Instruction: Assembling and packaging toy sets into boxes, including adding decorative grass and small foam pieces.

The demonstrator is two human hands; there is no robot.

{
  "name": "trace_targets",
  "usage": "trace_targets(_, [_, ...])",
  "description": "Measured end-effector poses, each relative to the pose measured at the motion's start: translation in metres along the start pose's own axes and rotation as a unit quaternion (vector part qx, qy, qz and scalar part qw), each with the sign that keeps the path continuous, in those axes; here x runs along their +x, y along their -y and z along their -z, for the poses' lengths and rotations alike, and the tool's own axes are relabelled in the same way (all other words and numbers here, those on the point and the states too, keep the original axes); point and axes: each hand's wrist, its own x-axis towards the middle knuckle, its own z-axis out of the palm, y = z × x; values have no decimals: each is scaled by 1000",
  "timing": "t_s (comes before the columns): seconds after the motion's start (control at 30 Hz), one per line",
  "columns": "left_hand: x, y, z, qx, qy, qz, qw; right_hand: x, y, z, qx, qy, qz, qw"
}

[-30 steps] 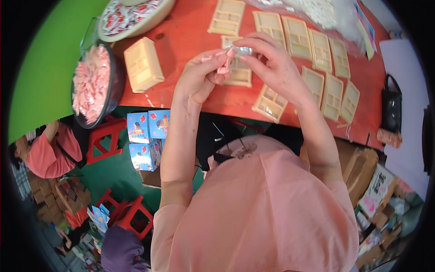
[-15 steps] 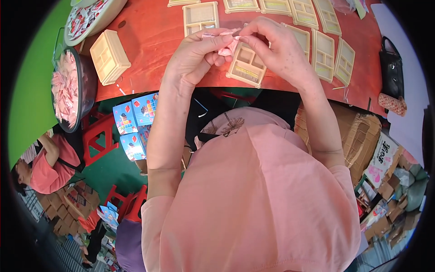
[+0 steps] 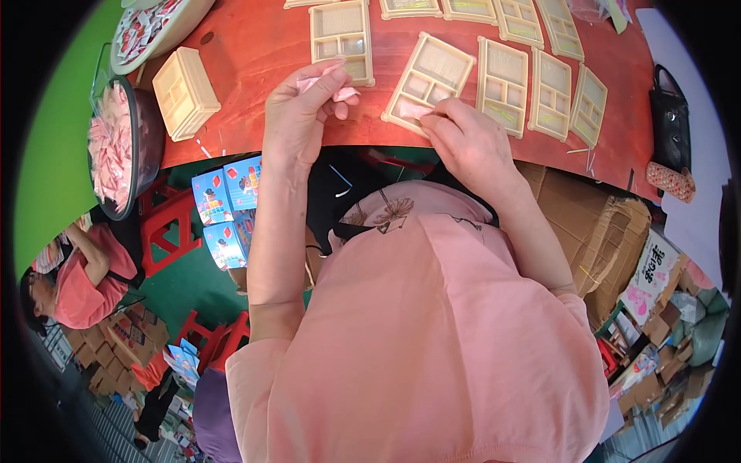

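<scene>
My left hand [image 3: 297, 116] is closed on some small pink packets [image 3: 345, 94], held above the table's front edge. Just beyond it lies a cream compartment tray [image 3: 341, 21]. My right hand [image 3: 475, 143] has its fingers pinched together at the near end of another cream tray [image 3: 441, 65], which lies slanted. At the fingertips, a pink packet [image 3: 414, 110] is in that tray's front compartment. The fingers hide part of the packet and the tray's near corner.
More cream trays [image 3: 549, 96], some with yellow-green pieces, line the right of the red table [image 3: 255, 69]. At left stand a tray stack [image 3: 185, 92], a tub of pink packets [image 3: 112, 154] and a basin of wrapped pieces [image 3: 147, 35]. A black pouch [image 3: 668, 116] lies far right.
My hands have moved apart. The right hand has come down to the slanted tray with a pink packet; the left has shifted left with the others. That tray now sits farther right and tilted.
</scene>
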Motion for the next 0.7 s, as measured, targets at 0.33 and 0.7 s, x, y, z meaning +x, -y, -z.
trace_targets(0.33, [-6, -20, -26, 111, 96, 46, 988, 64, 19, 21, 303, -11, -120, 945])
trace_targets(0.7, [-16, -16, -17, 116, 85, 52, 988, 72, 8, -5, 242, 51, -64, 967])
